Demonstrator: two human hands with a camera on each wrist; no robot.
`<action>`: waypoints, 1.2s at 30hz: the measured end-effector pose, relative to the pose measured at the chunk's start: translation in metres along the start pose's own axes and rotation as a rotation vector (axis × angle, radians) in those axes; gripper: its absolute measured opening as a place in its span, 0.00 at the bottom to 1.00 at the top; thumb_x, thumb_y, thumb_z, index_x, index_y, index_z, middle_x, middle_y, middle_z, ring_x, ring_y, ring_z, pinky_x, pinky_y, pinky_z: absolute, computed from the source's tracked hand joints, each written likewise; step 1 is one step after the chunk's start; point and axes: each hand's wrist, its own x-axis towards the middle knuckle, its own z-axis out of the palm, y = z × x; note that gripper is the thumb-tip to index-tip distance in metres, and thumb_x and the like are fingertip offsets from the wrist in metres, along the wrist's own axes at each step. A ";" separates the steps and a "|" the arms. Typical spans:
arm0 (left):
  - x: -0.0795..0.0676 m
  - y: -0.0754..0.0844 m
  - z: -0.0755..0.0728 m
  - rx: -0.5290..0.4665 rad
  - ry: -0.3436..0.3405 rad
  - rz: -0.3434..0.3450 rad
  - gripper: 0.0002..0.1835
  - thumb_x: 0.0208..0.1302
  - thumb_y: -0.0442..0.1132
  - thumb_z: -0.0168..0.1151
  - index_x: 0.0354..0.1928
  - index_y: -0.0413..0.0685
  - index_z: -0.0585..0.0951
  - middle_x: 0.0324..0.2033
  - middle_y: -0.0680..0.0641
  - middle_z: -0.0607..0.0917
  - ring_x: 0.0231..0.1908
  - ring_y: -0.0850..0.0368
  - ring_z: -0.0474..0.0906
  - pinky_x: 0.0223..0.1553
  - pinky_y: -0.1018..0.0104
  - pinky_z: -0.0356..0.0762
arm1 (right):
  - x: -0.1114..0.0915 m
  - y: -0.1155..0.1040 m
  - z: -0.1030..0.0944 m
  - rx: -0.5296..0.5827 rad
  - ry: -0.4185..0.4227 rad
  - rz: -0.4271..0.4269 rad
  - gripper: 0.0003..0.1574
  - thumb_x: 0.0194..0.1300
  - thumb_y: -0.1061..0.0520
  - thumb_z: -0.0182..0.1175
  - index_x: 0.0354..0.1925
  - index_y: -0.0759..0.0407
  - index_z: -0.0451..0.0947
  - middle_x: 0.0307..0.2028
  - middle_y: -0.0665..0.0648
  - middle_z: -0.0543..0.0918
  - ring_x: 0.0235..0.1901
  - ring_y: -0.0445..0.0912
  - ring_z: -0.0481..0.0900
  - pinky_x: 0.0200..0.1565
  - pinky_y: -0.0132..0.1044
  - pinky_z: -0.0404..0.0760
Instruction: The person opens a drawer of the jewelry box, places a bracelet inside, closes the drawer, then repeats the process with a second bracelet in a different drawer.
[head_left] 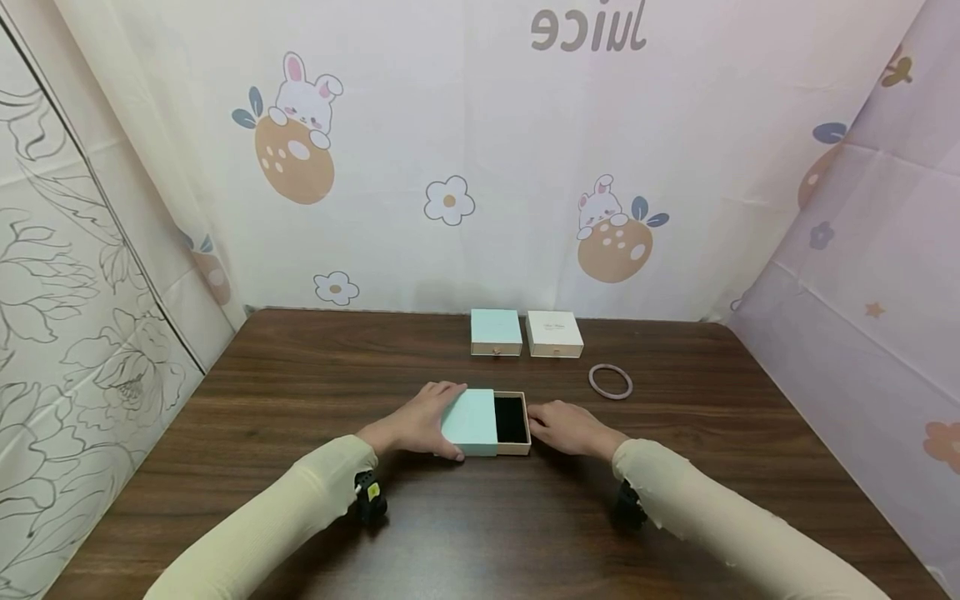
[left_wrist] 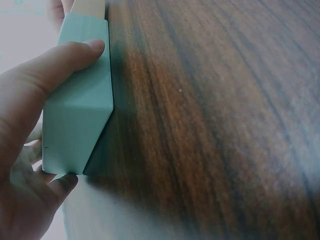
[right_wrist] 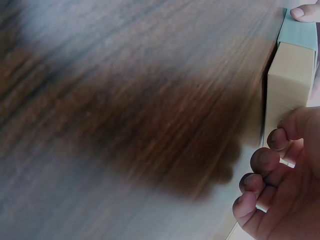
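Observation:
Toward the middle of the table lies a mint-green drawer box, its sleeve turned sideways. My left hand grips the sleeve from the left; in the left wrist view the thumb presses along one side while the other fingers reach around the far side. From the sleeve's right end the cream drawer sticks partly out, showing a black lining. At the drawer's end panel is my right hand, fingers curled, thumb and index finger pinching at the panel. Whatever pull they hold is hidden by the fingertips.
Behind, near the table's back edge, stand another mint-green box and a white box side by side. A pinkish ring-shaped bangle lies to the right on the dark wood table. Patterned curtains enclose the table.

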 end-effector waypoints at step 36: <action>0.000 0.002 -0.002 0.010 -0.006 0.003 0.56 0.42 0.52 0.77 0.71 0.39 0.58 0.64 0.42 0.65 0.60 0.47 0.60 0.55 0.53 0.66 | -0.008 0.011 -0.003 -0.035 -0.005 0.002 0.12 0.71 0.55 0.49 0.28 0.48 0.72 0.18 0.45 0.67 0.22 0.39 0.66 0.28 0.38 0.68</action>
